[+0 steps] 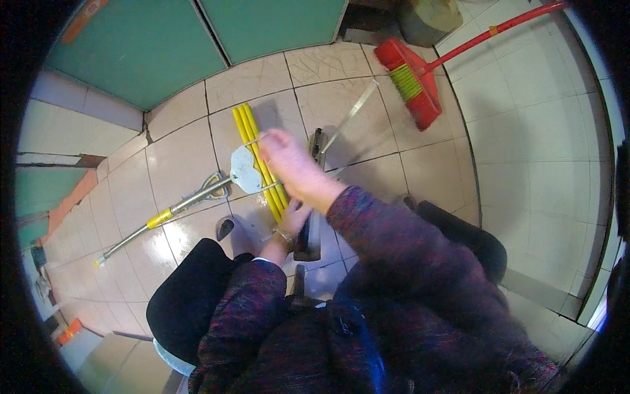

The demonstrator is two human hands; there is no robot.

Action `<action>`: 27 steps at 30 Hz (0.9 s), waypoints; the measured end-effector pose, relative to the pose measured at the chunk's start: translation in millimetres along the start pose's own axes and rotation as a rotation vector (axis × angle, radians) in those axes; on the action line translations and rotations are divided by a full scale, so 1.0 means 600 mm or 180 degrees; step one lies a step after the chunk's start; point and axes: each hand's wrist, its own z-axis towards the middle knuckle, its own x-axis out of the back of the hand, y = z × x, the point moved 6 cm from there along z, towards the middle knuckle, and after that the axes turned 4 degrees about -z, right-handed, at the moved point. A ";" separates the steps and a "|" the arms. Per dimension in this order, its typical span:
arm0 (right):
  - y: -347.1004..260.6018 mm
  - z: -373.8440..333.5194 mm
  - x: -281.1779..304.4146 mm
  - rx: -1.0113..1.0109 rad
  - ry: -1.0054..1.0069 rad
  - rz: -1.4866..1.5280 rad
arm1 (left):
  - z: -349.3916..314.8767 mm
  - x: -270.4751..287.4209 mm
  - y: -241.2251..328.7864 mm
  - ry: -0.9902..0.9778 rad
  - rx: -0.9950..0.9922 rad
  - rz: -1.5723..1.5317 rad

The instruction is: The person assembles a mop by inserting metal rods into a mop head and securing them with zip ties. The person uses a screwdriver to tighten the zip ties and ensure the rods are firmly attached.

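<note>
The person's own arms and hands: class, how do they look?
Long, dark fabric sleeves flecked with red and purple; a pale edge shows past the left one. The left hand wears a thin, light bracelet at its wrist; the right hand looks bare.

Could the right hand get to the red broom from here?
Probably, with a stretch: the right hand is at the yellow tubes, and the red broom is farther right. Low things like a thin pale strip lie between, but nothing seems to block the way.

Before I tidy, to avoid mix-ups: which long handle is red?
The broom handle at upper right is red; the pole at left is silver with a yellow section.
</note>
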 end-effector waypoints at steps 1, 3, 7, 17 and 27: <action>-0.024 -0.007 0.028 -0.0062 0.0113 -0.0021 | 0.000 -0.001 0.005 0.0054 0.0041 -0.0254; -0.051 -0.017 0.067 -0.0044 -0.0008 0.0257 | 0.018 0.021 -0.030 0.0001 0.0383 -0.0807; -0.064 -0.077 0.183 -0.0021 0.0437 0.0581 | -0.006 0.035 -0.013 0.0169 0.1123 -0.1439; 0.089 -0.106 0.367 -0.0440 0.1065 0.2303 | 0.024 0.023 -0.041 0.0041 0.0845 -0.0975; 0.079 -0.098 0.284 -0.0259 0.1470 0.1473 | 0.018 0.008 -0.020 0.0048 0.0753 -0.0856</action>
